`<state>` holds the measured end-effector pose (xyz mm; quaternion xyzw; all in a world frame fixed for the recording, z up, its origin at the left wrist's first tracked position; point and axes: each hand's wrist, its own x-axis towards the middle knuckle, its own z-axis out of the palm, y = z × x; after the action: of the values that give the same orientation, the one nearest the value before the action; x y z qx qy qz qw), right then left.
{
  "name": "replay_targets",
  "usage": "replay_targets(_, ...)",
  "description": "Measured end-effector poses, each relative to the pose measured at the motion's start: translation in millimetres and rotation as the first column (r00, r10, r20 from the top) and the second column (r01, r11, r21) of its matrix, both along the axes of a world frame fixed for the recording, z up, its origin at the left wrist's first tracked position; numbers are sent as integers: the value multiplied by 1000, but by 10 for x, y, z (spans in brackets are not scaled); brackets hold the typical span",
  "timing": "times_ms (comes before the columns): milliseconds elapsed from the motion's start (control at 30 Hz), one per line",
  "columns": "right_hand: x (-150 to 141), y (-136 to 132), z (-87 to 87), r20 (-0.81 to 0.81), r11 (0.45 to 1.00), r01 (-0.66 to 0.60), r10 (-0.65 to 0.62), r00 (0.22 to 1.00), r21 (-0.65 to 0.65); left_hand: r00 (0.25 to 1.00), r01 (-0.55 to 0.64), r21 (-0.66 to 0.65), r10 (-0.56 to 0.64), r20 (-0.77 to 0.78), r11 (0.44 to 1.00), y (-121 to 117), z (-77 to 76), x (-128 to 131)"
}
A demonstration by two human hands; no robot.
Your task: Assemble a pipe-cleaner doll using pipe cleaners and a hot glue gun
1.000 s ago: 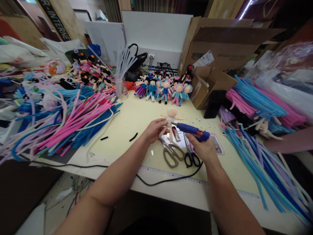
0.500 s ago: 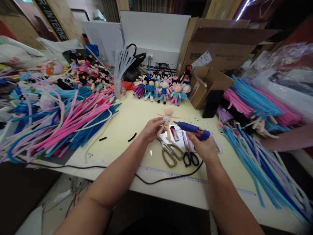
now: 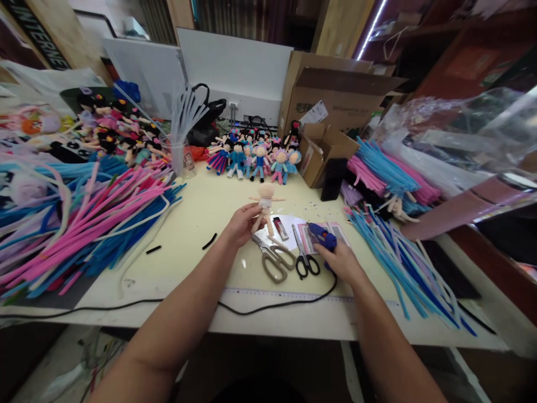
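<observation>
My left hand (image 3: 244, 223) pinches a pale peach doll (image 3: 265, 193) made of fuzzy stems, with a round head, arms stretched sideways and a white band round its body. In my right hand (image 3: 342, 260) is a blue glue gun (image 3: 322, 235), held low over the table to the right of the doll. Beneath and between the hands lie beige-handled scissors (image 3: 274, 267), black-handled scissors (image 3: 307, 267) and a red-and-black lighter (image 3: 280, 228) on a white sheet. A pink-edged card (image 3: 307, 240) lies partly under the glue gun.
Pink and blue fuzzy stems (image 3: 104, 224) heap up on the left, more stems (image 3: 403, 268) on the right. Finished dolls (image 3: 258, 159) stand at the back beside cardboard boxes (image 3: 327, 92). A black cord (image 3: 268, 309) runs along the front edge, near a ruler strip (image 3: 289, 296).
The glue gun has moved away from the doll, down and to the right, and its nozzle no longer points at the doll's body. My left hand still holds the doll. The whole view has shifted.
</observation>
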<state>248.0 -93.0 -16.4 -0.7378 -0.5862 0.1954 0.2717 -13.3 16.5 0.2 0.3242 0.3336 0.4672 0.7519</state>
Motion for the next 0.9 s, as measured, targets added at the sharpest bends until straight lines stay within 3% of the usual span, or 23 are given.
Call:
replay_targets(100,274,-48,88,-155,986,-166,159,975,-28,1000,14,0,-14,-3,1000,-3,6,-2)
replay_targets(167,447,-5,113,-192,995,-98,103,976,35,1000,25,1,-25,0,1000,-9,10,4)
replay_targets(300,518,253,46,90,993,118,-119,989,16,998,60,10,-60,1,998,-32,12,20)
replay_targets(400,437,422,-5,278,983,167,-140,950,-76,997,82,27,-82,5,996,-43,9,20)
replay_targets(500,429,437,78,308,971,214,-173,935,-104,995,94,39,-95,24,995,-48,14,15)
replay_targets(567,435,364,237,265,962,274,-269,926,18,993,110,48,-111,35,993,-52,22,14)
replay_targets(633,367,253,454,91,936,280,-304,948,216,992,120,52,-122,35,991,-59,30,15)
replay_targets(733,49,96,757,-287,923,87,26,957,374,990,137,60,-138,22,989,-70,26,17)
replay_targets(800,-254,48,860,-359,928,-91,229,905,361,989,144,70,-146,21,987,-72,14,19)
replay_targets(900,-649,92,830,-409,921,-234,352,842,311,990,135,89,-139,40,987,-72,-5,20)
